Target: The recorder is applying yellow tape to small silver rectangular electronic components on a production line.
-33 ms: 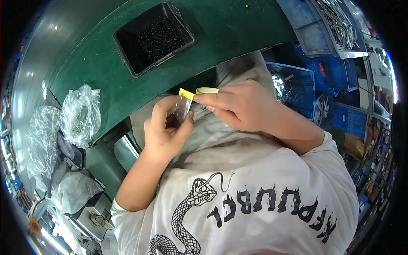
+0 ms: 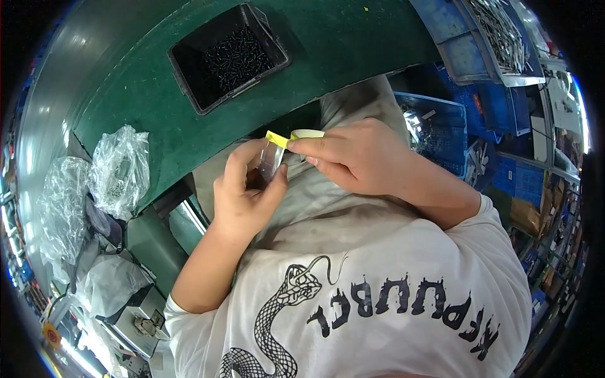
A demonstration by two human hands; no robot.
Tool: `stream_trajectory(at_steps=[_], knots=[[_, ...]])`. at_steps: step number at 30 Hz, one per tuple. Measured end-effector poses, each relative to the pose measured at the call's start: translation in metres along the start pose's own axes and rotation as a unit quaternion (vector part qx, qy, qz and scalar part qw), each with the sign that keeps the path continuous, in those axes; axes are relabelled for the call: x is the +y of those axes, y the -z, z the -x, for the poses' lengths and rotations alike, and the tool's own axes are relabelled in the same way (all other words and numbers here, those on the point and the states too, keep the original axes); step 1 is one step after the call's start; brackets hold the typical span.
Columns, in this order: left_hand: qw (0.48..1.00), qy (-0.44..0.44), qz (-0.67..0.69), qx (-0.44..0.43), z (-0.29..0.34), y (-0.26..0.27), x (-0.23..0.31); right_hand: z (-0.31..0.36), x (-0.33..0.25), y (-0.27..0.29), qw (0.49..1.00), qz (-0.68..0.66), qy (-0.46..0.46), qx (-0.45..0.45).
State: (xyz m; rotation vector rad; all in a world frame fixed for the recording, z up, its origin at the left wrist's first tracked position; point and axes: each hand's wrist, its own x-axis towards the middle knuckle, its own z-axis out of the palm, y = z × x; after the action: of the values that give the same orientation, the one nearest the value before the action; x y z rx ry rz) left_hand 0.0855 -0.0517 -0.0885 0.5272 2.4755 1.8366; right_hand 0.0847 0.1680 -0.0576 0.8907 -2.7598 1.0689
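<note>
Between the thumb and fingers of my left hand [image 2: 242,192] is a small clear plastic piece [image 2: 271,159], held tilted above my lap. A strip of yellow tape [image 2: 277,139] lies across its upper end. My right hand [image 2: 362,157] pinches the tape with its index finger pressed at the edge of the clear piece. From there the tape curves back in a pale loop toward my right knuckles. The fingers of my left hand partly hide the clear piece.
A black bin [image 2: 189,79] of small dark parts stands on the green table [image 2: 340,47]. Crumpled clear plastic bags [image 2: 120,170] lie at the left. To my right are a blue crate [image 2: 441,107] and a raised tray of thin metal parts [image 2: 501,38].
</note>
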Motion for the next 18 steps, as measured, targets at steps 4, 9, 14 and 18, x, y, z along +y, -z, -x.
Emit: stream_trajectory(at_steps=[4, 9, 14, 18], knots=[[0.999, 0.005, -0.042, -0.016, -0.0025, 0.0053, 0.0025, -0.001, -0.0003, 0.0001, 1.0, 0.001, 0.009, 0.014], [0.999, 0.006, -0.045, -0.027, -0.0004, 0.0063, -0.0004, -0.0016, -0.0022, 0.0036, 1.0, 0.02, 0.006, -0.006], [0.998, 0.012, -0.047, -0.035, 0.0031, 0.0063, -0.0048, 0.0012, 0.0002, 0.0, 1.0, 0.012, 0.006, -0.001], [0.998, 0.027, -0.044, -0.023, 0.0058, 0.0051, -0.0067, 0.0008, -0.0007, 0.0016, 1.0, 0.013, 0.004, -0.011]])
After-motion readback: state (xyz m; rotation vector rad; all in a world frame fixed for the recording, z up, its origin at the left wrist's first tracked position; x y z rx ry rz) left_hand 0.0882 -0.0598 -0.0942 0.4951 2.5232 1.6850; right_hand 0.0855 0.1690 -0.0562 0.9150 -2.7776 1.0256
